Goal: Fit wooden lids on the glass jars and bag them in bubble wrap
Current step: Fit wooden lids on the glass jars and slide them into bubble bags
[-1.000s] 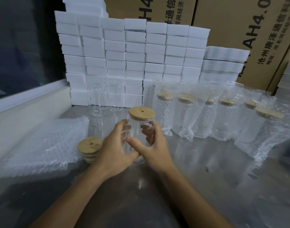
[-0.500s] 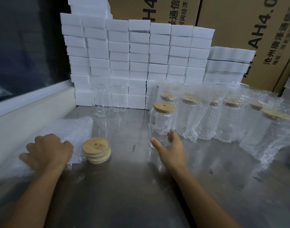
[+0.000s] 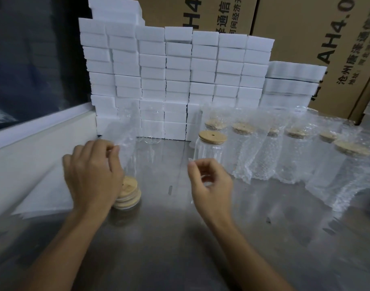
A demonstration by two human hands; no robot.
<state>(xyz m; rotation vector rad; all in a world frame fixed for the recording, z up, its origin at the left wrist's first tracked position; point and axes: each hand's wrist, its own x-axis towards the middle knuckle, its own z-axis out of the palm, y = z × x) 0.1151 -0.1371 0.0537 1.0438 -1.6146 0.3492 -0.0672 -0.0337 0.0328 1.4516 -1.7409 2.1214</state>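
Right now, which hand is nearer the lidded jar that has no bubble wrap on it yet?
Right. The right hand sits just in front of the lidded jar, overlapping its base, pinching a bubble wrap bag. The left hand is well off to the jar's left, over the lid stack.

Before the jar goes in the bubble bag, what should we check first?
1. Lid on jar: ok.
2. Jar upright on table: ok.
3. Left hand pinches bag: ok.
4. Right hand pinches the bag's other edge: cannot tell, too blurred.
5. Bag mouth open: cannot tell.
6. Spare lids stacked clear of jar: ok.
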